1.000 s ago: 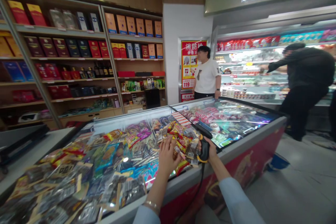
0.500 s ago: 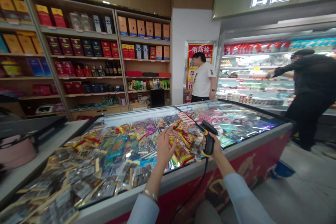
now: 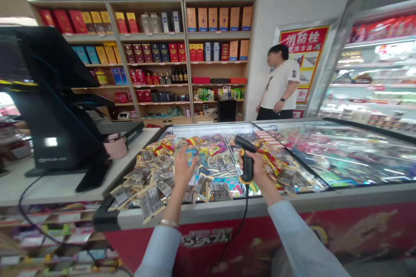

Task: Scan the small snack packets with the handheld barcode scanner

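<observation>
Left hand (image 3: 183,166) over snack packets (image 3: 156,179), right hand (image 3: 256,168) holding scanner (image 3: 247,161), checkout terminal (image 3: 53,108) beside

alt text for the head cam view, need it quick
In a shop, a person's right hand grips a black corded barcode scanner over a chest freezer heaped with snack packets, the left hand open above them. Beyond, a person in a white T-shirt stands near shelves of boxed goods.

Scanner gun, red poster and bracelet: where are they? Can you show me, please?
Barcode scanner (image 3: 247,165), head view, on its black handle.
Red fire hydrant poster (image 3: 303,49), head view, on its middle.
Bracelet (image 3: 168,223), head view, on its top edge.
</observation>
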